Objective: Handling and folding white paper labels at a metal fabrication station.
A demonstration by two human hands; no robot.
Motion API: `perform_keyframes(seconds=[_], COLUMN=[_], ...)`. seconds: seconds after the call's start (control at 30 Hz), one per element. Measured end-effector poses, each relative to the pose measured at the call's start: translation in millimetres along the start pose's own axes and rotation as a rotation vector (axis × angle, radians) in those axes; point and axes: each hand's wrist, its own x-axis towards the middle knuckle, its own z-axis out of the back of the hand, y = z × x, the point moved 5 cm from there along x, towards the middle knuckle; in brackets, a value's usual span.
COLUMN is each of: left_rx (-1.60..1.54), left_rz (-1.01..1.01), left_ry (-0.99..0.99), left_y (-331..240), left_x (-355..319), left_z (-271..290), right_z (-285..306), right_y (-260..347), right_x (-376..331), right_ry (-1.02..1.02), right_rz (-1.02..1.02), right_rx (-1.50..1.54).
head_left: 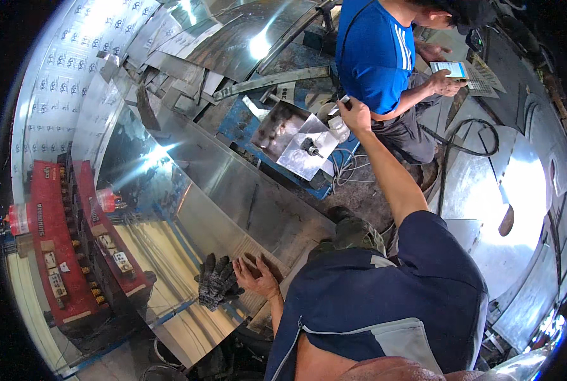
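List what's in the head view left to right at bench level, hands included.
Red machine → dark work glove → left hand resting on the shiny steel sheet → small metal plate with a drill bit → right hand holding a marker-like tool → co-worker's hand holding a phone.

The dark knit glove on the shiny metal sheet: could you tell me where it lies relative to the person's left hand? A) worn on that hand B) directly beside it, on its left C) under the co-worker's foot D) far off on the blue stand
B: the dark knit glove lies on the metal sheet right beside the bare left hand, on its left.
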Motion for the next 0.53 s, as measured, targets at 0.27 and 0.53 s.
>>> perform_keyframes(seconds=[0.27,0.53], left_rx=[0.009,0.074], left_rz=[0.034,0.051], left_ry=[0.035,0.081], left_y=[9.4,8.3], left_x=[-4.8,-5.8], left_z=[-2.4,-2.2], right_z=[-56.4,-73.6], right_y=[-27.7,-67.1], right_x=[10.1,13.3], right_ry=[0.169,0.315], right_rz=[-0.101,-0.268], right_rx=[-0.118,0.022])
